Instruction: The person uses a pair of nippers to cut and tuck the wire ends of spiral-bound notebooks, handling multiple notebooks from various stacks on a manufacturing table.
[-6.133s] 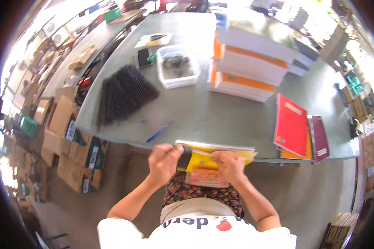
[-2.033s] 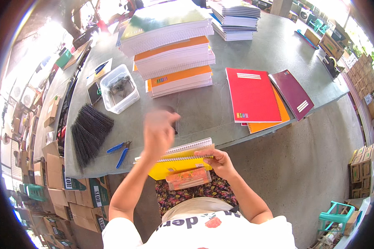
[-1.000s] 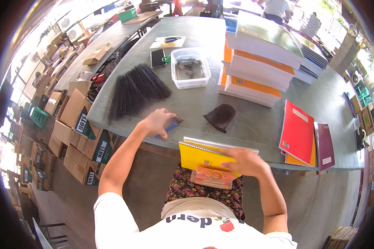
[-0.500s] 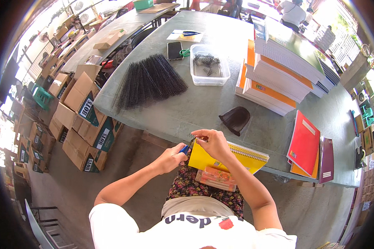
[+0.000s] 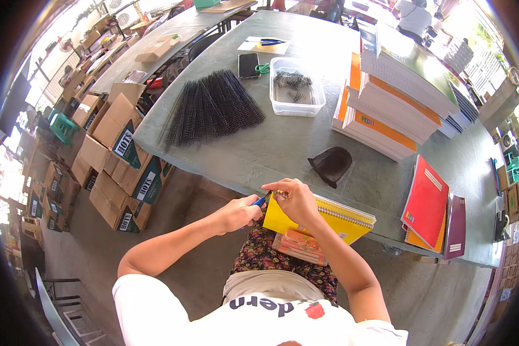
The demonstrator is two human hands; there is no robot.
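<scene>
My left hand [image 5: 240, 214] is closed around a blue-handled cutting tool [image 5: 260, 201], probably pliers; its tip meets the upper left corner of a yellow spiral notebook [image 5: 334, 222]. At that same corner the fingers of my right hand [image 5: 294, 199] pinch the end of the binding; the exact grip is partly hidden. The notebook leans between my lap and the table edge, its metal coil along the top side. Below it, a pinkish-orange printed bundle [image 5: 300, 247] rests on my lap.
On the grey table [image 5: 236, 164] lie many black coils [image 5: 213, 109], a clear tub [image 5: 297, 108] of coil scraps, a phone [image 5: 248, 66] and a dark brown curved piece [image 5: 331, 165]. Book stacks [image 5: 386, 109] and red notebooks [image 5: 425, 199] stand right. Cardboard boxes [image 5: 118, 202] fill the left floor.
The loose coil end that stuck out past the notebook corner no longer shows. My left hand has turned the blue tool and lowered its elbow outward. The view has shifted slightly.
</scene>
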